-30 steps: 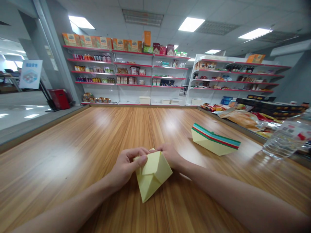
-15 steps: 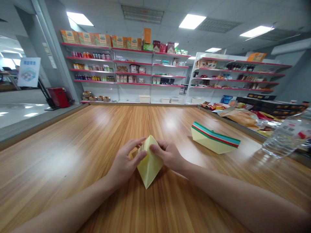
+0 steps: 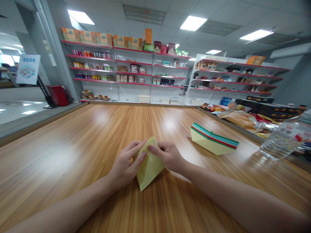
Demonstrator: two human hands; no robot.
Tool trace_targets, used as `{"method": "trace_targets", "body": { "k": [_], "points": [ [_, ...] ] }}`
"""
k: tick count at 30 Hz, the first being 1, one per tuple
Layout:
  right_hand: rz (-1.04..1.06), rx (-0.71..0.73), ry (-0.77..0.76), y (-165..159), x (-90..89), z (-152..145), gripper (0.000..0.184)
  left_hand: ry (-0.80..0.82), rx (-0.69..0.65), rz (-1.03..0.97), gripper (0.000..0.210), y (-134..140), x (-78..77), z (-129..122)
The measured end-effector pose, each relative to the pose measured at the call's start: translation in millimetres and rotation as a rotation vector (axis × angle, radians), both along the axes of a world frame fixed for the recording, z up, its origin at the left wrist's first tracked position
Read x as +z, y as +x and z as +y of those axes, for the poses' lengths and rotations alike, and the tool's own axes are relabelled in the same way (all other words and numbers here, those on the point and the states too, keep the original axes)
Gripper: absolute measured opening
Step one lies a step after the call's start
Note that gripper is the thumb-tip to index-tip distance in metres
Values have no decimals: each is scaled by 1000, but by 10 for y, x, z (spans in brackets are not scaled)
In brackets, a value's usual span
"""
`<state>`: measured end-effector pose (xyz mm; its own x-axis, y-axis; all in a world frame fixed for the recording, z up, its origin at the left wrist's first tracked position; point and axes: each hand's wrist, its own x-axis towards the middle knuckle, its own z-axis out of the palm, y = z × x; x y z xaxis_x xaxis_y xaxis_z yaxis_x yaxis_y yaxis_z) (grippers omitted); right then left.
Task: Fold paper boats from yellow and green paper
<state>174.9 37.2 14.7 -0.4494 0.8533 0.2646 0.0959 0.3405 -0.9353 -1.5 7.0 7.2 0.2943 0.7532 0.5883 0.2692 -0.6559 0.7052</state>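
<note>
Here, your left hand (image 3: 124,164) and right hand (image 3: 171,156) pinch the folded pale-yellow paper (image 3: 150,170), near centre, over the brown wood-grain table (image 3: 73,149); lettering on the white-and-blue rectangular sign (image 3: 28,69), far left, is too blurred to read.

Noted open passage over surface (image 3: 80,145) left of hands (image 3: 125,163) and well ahead of them. Found rightward reach obstructed by striped paper boat (image 3: 213,143), then, farther right, by clear bottle (image 3: 279,139).
</note>
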Motion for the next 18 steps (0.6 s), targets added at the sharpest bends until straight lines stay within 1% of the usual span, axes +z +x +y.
{"method": "trace_targets", "body": {
  "k": [7, 10, 14, 18],
  "points": [
    [-35, 1, 1, 12, 30, -24, 44, 54, 15, 41, 30, 20, -30, -1],
    [-11, 23, -41, 4, 25, -21, 42, 79, 11, 63, 29, 27, -22, -1],
    [61, 67, -118, -21, 18, -28, 37, 104, -44, 114, 29, 40, -8, 8],
    [55, 91, -136, -20, 11, -31, 39, 86, -39, 61, 28, 55, -19, 10]
  ]
}}
